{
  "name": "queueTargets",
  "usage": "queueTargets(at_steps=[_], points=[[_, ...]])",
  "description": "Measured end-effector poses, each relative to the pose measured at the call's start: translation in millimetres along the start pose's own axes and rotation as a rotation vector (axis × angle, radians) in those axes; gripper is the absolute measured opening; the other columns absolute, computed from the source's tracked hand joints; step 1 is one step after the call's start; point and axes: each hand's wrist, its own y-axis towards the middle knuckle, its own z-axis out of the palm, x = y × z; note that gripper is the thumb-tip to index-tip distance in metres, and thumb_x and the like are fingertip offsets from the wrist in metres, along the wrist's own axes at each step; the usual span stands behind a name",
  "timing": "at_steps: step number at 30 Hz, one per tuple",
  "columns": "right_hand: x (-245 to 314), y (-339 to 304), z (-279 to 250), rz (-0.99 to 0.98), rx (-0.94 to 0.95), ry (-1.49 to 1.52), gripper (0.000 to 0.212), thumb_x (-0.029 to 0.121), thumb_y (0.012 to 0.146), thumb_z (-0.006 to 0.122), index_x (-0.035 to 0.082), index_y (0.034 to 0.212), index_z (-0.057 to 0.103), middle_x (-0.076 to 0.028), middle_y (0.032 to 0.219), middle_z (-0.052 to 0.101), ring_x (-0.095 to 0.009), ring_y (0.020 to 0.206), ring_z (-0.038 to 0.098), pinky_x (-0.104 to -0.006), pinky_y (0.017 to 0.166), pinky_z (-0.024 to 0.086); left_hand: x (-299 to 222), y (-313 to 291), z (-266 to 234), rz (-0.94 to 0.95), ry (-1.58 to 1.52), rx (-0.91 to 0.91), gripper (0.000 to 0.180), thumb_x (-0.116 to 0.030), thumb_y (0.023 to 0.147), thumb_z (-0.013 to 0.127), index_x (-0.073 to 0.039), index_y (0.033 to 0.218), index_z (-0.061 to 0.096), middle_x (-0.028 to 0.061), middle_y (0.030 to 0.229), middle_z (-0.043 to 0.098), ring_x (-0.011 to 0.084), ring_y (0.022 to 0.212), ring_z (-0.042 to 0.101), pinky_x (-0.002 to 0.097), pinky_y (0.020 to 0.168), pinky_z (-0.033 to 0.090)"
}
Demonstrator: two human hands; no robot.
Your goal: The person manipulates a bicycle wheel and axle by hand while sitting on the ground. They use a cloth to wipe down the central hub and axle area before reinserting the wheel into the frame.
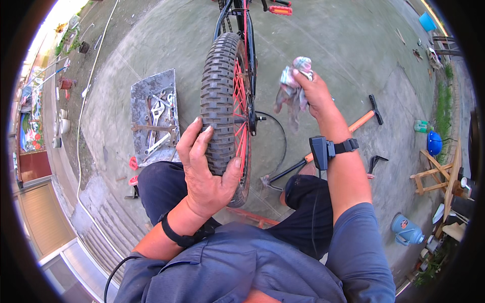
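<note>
A bicycle wheel with a black knobby tyre and red spokes stands upright between my knees. My left hand grips the near part of its tyre, fingers on the left side and thumb on the right, near the spokes. To the right of the wheel, my right hand is raised and closed round a crumpled, multicoloured rag. The rag hangs apart from the wheel, its lower end blurred. The dark bicycle frame extends away from me, and a chain shows beside it.
A grey metal tray of wrenches lies left of the wheel. On the right are an orange hand pump with a black hose, a black angled tool, a wooden stand, a blue helmet and a blue jug.
</note>
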Motion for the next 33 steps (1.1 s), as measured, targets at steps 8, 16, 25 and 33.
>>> queueTargets(at_steps=[8, 16, 25, 33], points=[[-62, 29, 62, -0.153, -0.057, -0.344, 0.045, 0.035, 0.092, 0.066, 0.006, 0.126, 0.060, -0.006, 0.101, 0.068, -0.014, 0.083, 0.059, -0.0314, 0.078, 0.050, 2, 0, -1, -0.019, 0.027, 0.017, 0.068, -0.019, 0.080, 0.073, 0.002, 0.136, 0.040, 0.0266, 0.140, 0.036, 0.0399, 0.126, 0.042, 0.0477, 0.107, 0.035], [-32, 58, 11, -0.231, -0.274, -0.735, 0.058, 0.037, 0.078, 0.076, 0.009, 0.126, 0.060, -0.021, 0.109, 0.068, -0.035, 0.098, 0.067, -0.0394, 0.087, 0.051, 3, -5, 0, -0.047, -0.023, 0.016, 0.071, -0.017, 0.077, 0.073, 0.003, 0.136, 0.038, 0.0275, 0.140, 0.035, 0.0396, 0.128, 0.040, 0.0477, 0.108, 0.031], [-42, 148, 69, -0.102, -0.181, -0.732, 0.042, 0.027, 0.088, 0.062, 0.012, 0.126, 0.060, -0.021, 0.096, 0.068, -0.035, 0.082, 0.065, -0.0431, 0.075, 0.052, 11, -9, -2, -0.049, -0.045, 0.026, 0.075, -0.031, 0.083, 0.072, 0.004, 0.137, 0.034, 0.0296, 0.142, 0.031, 0.0405, 0.131, 0.037, 0.0493, 0.109, 0.031], [-66, 69, 31, -0.206, 0.282, -0.542, 0.043, 0.018, 0.091, 0.067, 0.009, 0.132, 0.058, -0.004, 0.106, 0.069, -0.011, 0.088, 0.062, -0.0286, 0.078, 0.051, 15, -14, 0, -0.060, -0.074, 0.015, 0.077, -0.031, 0.083, 0.072, 0.004, 0.138, 0.033, 0.0297, 0.143, 0.028, 0.0399, 0.132, 0.036, 0.0500, 0.110, 0.030]])
